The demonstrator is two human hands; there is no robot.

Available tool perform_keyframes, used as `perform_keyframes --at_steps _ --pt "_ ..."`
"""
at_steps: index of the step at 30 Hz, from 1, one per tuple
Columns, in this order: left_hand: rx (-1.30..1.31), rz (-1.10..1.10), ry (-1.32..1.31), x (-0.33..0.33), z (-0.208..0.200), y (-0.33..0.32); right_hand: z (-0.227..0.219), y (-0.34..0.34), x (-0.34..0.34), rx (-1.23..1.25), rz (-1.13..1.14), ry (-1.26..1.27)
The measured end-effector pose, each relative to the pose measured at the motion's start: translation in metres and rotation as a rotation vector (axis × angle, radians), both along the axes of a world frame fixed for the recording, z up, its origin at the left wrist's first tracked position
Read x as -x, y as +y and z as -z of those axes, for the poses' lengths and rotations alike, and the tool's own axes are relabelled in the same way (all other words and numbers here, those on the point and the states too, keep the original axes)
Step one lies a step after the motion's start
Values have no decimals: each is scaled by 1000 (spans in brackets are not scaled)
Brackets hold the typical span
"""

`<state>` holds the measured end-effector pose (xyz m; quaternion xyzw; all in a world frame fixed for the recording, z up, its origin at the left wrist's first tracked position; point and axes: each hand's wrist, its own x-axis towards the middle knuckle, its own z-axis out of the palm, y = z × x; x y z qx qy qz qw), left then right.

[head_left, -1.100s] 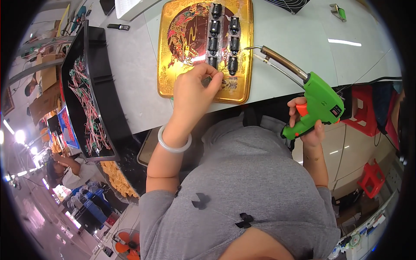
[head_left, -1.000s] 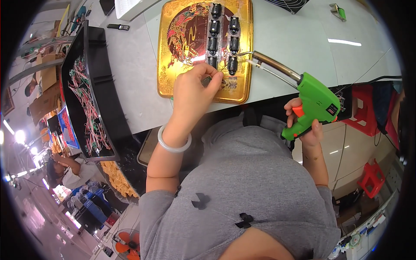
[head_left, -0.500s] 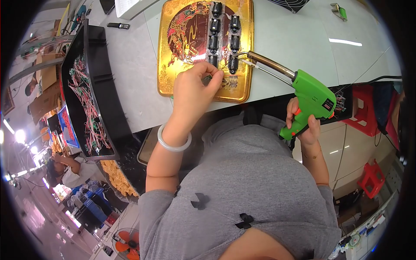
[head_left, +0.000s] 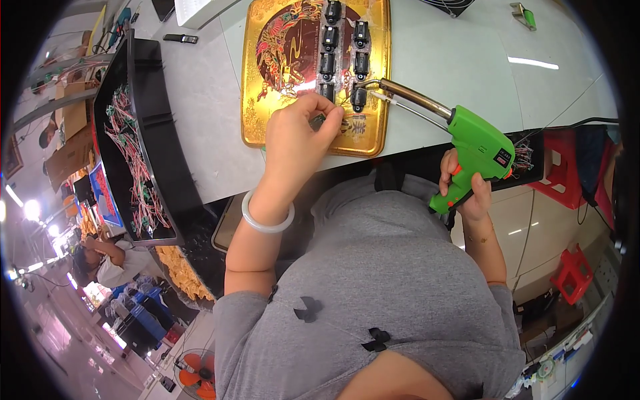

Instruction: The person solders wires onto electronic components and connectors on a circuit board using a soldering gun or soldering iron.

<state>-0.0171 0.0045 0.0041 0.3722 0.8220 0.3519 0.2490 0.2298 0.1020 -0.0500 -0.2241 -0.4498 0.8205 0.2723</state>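
Note:
My right hand [head_left: 467, 187] grips a green soldering gun [head_left: 477, 147] by its handle, fingers around the orange trigger. The gun's metal barrel points left, and its bent tip reaches the lowest small black module [head_left: 359, 99] of the right column. My left hand [head_left: 303, 130] is closed in a pinch just left of that module, over the lower part of a gold tin tray [head_left: 257, 133]. Between its fingers a small dark green piece [head_left: 318, 122] shows in part; what the fingertips pinch is hidden. Several black modules [head_left: 329, 38] stand in two columns on the tray.
Left of the tray, a black bin [head_left: 143, 167] holds red and white wires with small green boards. A black-strapped item [head_left: 181, 39] and a green-handled clip tool [head_left: 524, 16] lie on the table [head_left: 453, 60]. The gun's black cable [head_left: 587, 121] runs right. Red stools [head_left: 572, 275] stand at the right.
Very little differs. The soldering gun and my right hand have shifted slightly up and left; both hands keep their holds.

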Motion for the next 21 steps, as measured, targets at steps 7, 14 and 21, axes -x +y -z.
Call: perform_keyframes --at_steps 7,14,21 --pt "-17 4 -7 1 3 -1 0 -1 3 -18 40 -32" --pt "23 42 13 2 1 -1 6 3 -4 -43 -25 -11" --pt "22 46 21 2 0 0 7 10 -11 -9 -14 100"
